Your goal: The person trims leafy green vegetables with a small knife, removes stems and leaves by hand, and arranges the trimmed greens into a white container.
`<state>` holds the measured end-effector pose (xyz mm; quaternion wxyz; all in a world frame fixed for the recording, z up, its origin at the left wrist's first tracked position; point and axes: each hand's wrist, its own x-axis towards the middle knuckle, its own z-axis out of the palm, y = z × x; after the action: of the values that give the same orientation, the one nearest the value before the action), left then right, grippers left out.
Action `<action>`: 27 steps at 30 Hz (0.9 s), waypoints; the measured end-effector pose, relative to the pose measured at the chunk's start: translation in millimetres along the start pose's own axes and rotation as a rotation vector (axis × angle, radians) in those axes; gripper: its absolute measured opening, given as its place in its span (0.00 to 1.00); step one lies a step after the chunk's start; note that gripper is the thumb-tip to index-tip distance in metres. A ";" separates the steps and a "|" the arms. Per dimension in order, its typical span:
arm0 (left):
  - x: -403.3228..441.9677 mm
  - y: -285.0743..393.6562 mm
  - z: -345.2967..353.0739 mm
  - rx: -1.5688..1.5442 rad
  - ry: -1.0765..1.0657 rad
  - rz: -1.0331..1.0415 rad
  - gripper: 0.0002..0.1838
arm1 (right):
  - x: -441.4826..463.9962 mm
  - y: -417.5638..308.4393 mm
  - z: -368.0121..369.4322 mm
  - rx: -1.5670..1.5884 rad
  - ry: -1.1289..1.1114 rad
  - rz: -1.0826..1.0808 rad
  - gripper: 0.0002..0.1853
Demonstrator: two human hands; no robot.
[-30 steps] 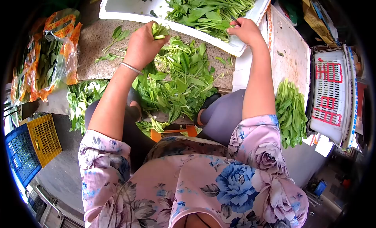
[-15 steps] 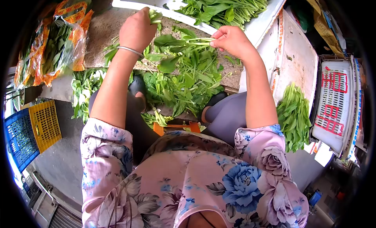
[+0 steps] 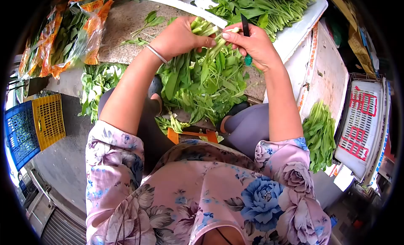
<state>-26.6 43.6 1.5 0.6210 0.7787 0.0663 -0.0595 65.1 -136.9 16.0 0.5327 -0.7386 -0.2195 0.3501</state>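
Wrapped round a bunch of green stems (image 3: 204, 26), my left hand (image 3: 179, 37) has the leaves hanging down below it. My right hand (image 3: 252, 45) is closed beside it, pinching a pale stem (image 3: 229, 33) at the bunch's edge. A dark tool with a green end (image 3: 248, 59) also lies in my right hand, passing between the fingers. Beneath both hands is a heap of loose leafy greens (image 3: 219, 85). Behind them a white foam box (image 3: 189, 8) holds more greens (image 3: 269, 9) with their stems to the right.
Bagged greens (image 3: 69, 38) lie at the upper left, near white-green leaves (image 3: 99, 83). Yellow (image 3: 48, 120) and blue (image 3: 21, 133) crates stand at the left. A foam lid (image 3: 326, 68), a leafy bunch (image 3: 320, 133) and a white crate (image 3: 357, 123) are at the right.
My right hand left the foam box, took a stem and came to the bunch. My left hand moved right to meet it. The view has shifted, and the dark tool now shows.
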 end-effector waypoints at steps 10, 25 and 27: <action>-0.8 -6.5 -0.8 0.919 0.352 0.439 0.15 | 0.9 1.5 8.0 -0.182 -0.088 0.060 0.14; -4.1 -6.6 3.0 -0.074 0.000 -0.091 0.15 | 7.7 7.6 17.3 0.250 -0.041 0.195 0.20; -7.5 -0.6 1.3 -0.203 0.007 -0.136 0.14 | 8.7 6.3 14.9 0.327 -0.045 0.196 0.22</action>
<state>-34.1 42.2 1.9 0.6910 0.7057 0.1267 -0.0918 59.2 -123.5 4.8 0.6038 -0.6520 -0.0989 0.4478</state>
